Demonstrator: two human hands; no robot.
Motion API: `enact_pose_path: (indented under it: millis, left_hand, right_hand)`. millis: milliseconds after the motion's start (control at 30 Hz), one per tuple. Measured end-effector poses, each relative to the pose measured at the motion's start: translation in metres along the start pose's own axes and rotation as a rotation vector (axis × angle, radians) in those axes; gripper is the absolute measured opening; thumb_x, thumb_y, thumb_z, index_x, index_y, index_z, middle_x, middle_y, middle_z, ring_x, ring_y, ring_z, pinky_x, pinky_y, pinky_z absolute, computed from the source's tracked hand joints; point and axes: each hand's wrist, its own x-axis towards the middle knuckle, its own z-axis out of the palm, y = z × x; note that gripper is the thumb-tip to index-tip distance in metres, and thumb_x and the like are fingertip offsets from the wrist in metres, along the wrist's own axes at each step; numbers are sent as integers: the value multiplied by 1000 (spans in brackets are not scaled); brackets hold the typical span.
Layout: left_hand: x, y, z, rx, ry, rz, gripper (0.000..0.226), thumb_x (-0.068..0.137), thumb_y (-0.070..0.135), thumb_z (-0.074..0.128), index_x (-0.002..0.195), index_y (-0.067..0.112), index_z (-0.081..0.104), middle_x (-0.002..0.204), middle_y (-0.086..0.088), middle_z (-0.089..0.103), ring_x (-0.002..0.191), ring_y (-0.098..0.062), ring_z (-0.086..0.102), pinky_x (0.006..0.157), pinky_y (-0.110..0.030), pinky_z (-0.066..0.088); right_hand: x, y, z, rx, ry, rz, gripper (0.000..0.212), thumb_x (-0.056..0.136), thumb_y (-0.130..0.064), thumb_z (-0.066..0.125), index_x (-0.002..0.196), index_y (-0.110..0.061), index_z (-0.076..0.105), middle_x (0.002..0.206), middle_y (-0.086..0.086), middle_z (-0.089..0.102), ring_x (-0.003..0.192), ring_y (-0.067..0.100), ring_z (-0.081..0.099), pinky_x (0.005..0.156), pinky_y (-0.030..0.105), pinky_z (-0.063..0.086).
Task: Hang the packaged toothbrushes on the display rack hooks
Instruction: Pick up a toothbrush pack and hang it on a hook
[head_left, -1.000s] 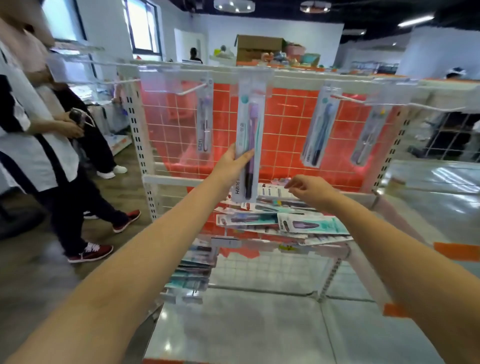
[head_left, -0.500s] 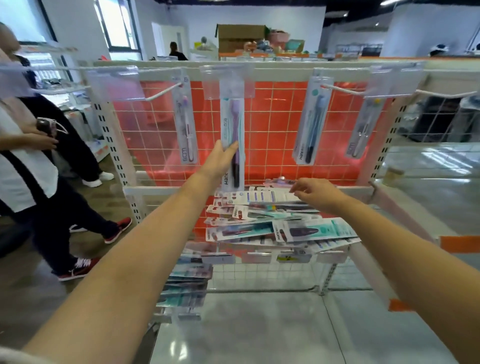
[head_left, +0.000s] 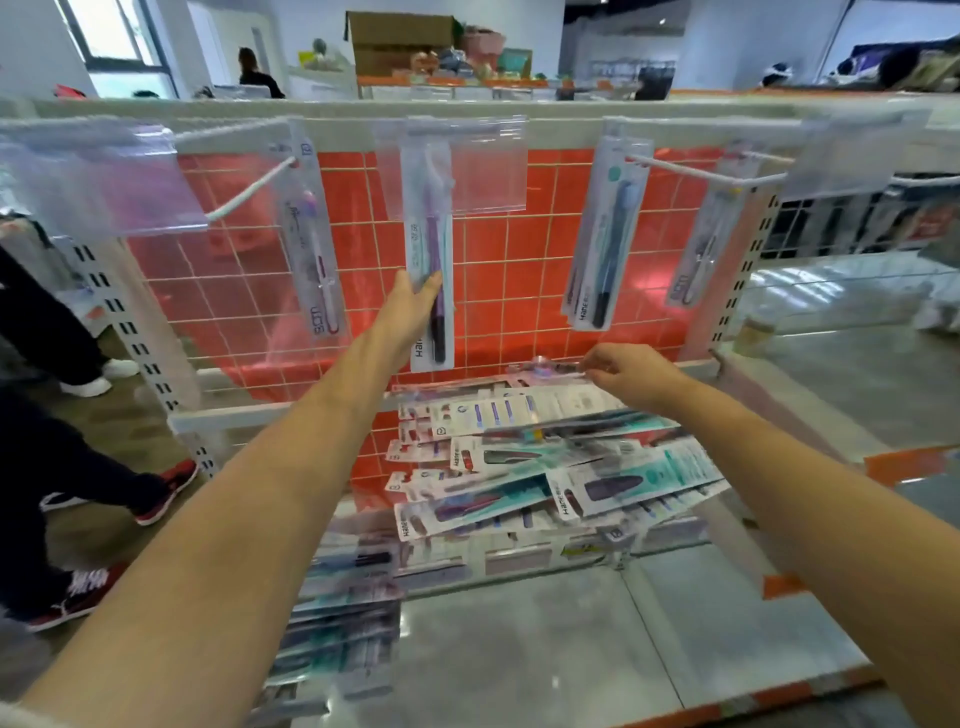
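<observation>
— Behind everything we see the orange-tiled back panel (head_left: 519, 270) of the display rack (head_left: 467, 109), with white hooks sticking out toward us.

— And our left hand (head_left: 410, 312)?

— We hold it against the purple toothbrush pack (head_left: 431, 270) hanging from the middle hook, straight fingers laid on its front, thumb behind; nothing is clenched.

— What about our right hand (head_left: 628, 374)?

— We pinch the end of a clear-packaged toothbrush (head_left: 545, 369) with curled fingers, just above the loose pile of packs (head_left: 519, 467) on the wire shelf.

— Anything else hung?

— Three more packs: one left (head_left: 317, 249), two right (head_left: 605, 234), (head_left: 701, 244).
</observation>
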Motion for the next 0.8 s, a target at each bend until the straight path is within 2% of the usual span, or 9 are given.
enact_pose_path:
  millis: [100,133,200,333,433,533,633,733,800]
  left_hand:
    - [8,0,-3,5,-11,5,41,101,28,40,135,6,32,125,1,49,113,-12,46,107,-34,32]
    - [9,1,-4,11,-15,3,43,101,28,39,137,6,31,132,-3,48,115,-12,44,105,-32,32]
    - [11,2,-4,26,-13,15,48,102,28,38,142,4,24,130,-2,49,112,-11,42,101,-29,33]
    - [20,1,-5,56,-11,21,56,102,31,37,144,1,16,149,-9,34,136,-22,34,108,-34,31]
    - [24,-4,-5,63,-26,9,48,101,33,37,136,2,27,144,-9,38,129,-20,40,99,-30,35]
    - [24,-5,-5,12,-40,7,45,100,32,40,135,3,34,126,2,46,113,-10,43,95,-26,33]
    - [25,-13,-4,12,-27,-14,50,98,35,46,136,3,36,134,-4,48,121,-17,45,101,-31,34]
    - [22,-24,-2,90,25,-51,50,97,32,50,137,4,37,134,-9,49,119,-21,47,91,-27,35]
    - [18,-30,-3,154,33,-80,53,96,33,53,136,3,36,133,-9,50,114,-20,49,92,-27,37]
  right_hand:
    - [6,-3,6,-18,-20,6,26,97,-16,48,120,-11,59,122,6,63,109,21,57,86,26,41]
    - [7,-3,8,-23,-26,8,27,97,-16,47,120,-11,59,122,6,63,109,21,57,87,26,41]
    - [8,-3,11,-34,-32,9,27,97,-15,47,121,-12,60,122,7,63,109,22,57,89,29,42]
    - [8,-1,10,-60,-31,21,27,97,-17,45,120,-15,60,120,5,63,104,21,58,88,30,45]
    - [7,1,6,-59,-28,38,26,98,-17,45,119,-16,60,119,5,63,96,20,60,81,29,47]
    - [5,2,3,-82,-29,42,27,98,-16,45,121,-14,59,121,4,62,102,17,56,81,26,41]
    - [2,4,3,-77,-26,38,27,98,-16,45,121,-13,59,123,5,62,109,18,55,86,26,41]
    - [-2,6,5,-82,-39,21,27,98,-15,46,121,-13,60,124,4,62,112,19,55,88,23,38]
    - [-4,6,6,-84,-45,10,27,98,-15,46,120,-13,60,124,4,62,113,19,55,90,25,39]
